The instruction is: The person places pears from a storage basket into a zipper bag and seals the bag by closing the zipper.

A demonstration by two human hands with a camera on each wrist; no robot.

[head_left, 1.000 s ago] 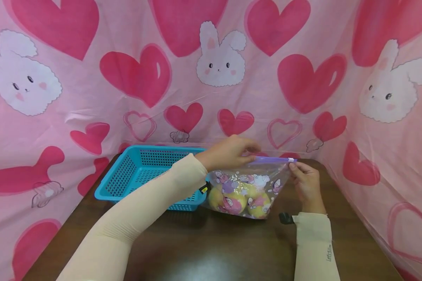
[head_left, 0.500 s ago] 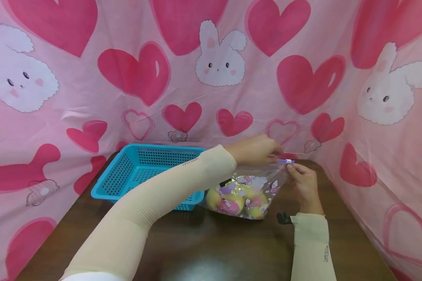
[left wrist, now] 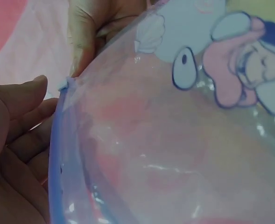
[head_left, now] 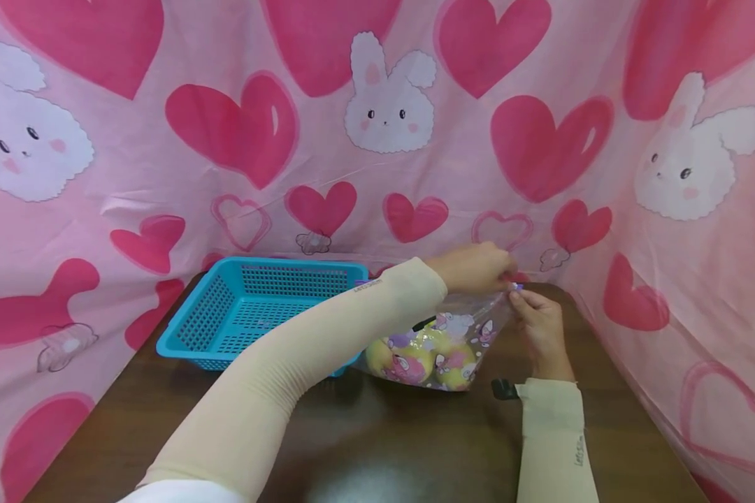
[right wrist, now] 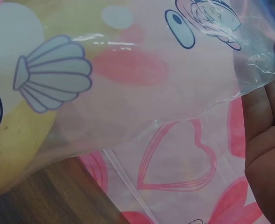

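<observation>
A clear slider zip bag [head_left: 456, 328] with pink, purple and white cartoon prints stands over the table. Several rounded yellow things [right wrist: 16, 154] with small brown specks lie inside its lower part. My right hand [head_left: 541, 328] pinches the bag's top right corner at the end of the purple zip strip. My left hand [head_left: 478, 268] reaches across to that same corner. In the left wrist view, its thumb and bent fingers are beside the white slider [left wrist: 63, 85], the thumb tip a little apart from it. The left forearm covers much of the bag's left side in the head view.
A blue perforated plastic basket [head_left: 226, 321] stands at the left on the dark wooden table [head_left: 409, 440], partly behind the left forearm. A pink curtain [head_left: 365, 202] with hearts and rabbits encloses the table at the back and sides.
My left hand has moved right along the bag's zip strip to the corner by the slider. My right hand keeps its pinch on the corner. The head view has shifted slightly.
</observation>
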